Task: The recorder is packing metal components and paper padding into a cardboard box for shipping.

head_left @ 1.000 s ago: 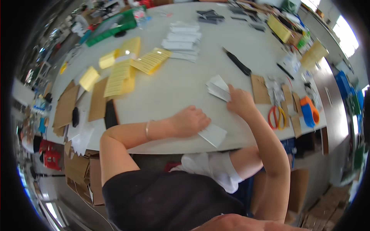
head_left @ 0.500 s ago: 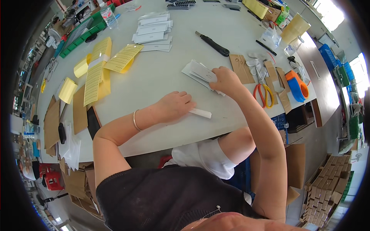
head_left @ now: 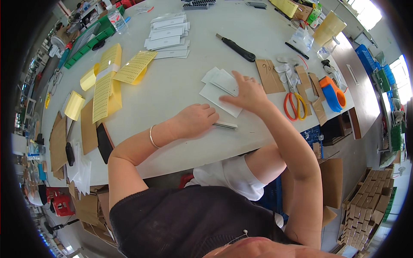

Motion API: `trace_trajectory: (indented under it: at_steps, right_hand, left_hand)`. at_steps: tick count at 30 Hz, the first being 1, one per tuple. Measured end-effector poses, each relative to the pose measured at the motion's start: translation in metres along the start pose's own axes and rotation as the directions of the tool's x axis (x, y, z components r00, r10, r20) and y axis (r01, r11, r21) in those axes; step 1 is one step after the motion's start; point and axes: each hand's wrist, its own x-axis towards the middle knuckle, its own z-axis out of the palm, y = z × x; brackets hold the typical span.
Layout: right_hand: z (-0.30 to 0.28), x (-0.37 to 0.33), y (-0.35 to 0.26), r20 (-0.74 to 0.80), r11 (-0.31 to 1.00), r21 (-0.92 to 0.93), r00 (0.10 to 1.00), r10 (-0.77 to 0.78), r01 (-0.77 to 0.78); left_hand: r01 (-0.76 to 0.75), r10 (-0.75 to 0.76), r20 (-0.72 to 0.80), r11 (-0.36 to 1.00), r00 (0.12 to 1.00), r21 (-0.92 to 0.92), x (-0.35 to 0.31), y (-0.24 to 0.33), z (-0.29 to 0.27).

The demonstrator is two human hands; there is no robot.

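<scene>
My left hand point(head_left: 197, 120) is closed on a thin stack of white cards point(head_left: 226, 125), edge-on near the front of the table. Its fingertips are partly hidden beneath the hand. Several loose white cards point(head_left: 215, 95) lie fanned out and overlapping to the right of it. Over their right side my right hand point(head_left: 249, 92) is spread, thumb apart from the fingers, the thumb tip by the cards' surface. Whether that thumb touches them I cannot tell. Farther back stands a larger pile of white cards point(head_left: 167, 36) with small printed marks.
A black-handled knife point(head_left: 236, 48) lies beyond the loose cards. Scissors point(head_left: 294, 105), cardboard pieces point(head_left: 270, 76) and an orange-and-blue tape dispenser point(head_left: 333, 94) are at the right. Yellow label sheets point(head_left: 107, 81) spread over the left, near a green tray point(head_left: 88, 43).
My right hand has opened from its grip on the loose cards, which now lie spread wider. In my left hand the stack has turned, showing several layered edges.
</scene>
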Motion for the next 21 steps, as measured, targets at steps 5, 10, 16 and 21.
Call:
trace_trajectory:
  at_steps: [5, 10, 16, 21]
  right_hand:
    - [0.017, 0.005, -0.005, -0.031, 0.972, -0.198, 0.991, -0.133, 0.124]
    - [0.016, 0.019, -0.007, 0.107, 0.945, -0.275, 0.982, -0.153, 0.177]
    - [0.022, 0.017, -0.003, -0.082, 0.975, -0.121, 0.977, -0.198, 0.187]
    - [0.008, 0.022, -0.012, 0.137, 0.979, -0.095, 0.976, -0.167, 0.180]
  left_hand:
    - [-0.039, 0.040, -0.017, 0.999, 0.999, 0.035, -0.001, 0.003, -0.002]
    - [-0.049, 0.050, -0.034, 0.999, 0.998, 0.019, -0.005, 0.005, -0.002]
    - [-0.042, 0.044, -0.049, 0.999, 0.998, 0.030, -0.006, 0.006, 0.000]
    - [-0.056, 0.058, -0.023, 0.997, 0.998, 0.059, -0.010, 0.008, -0.005]
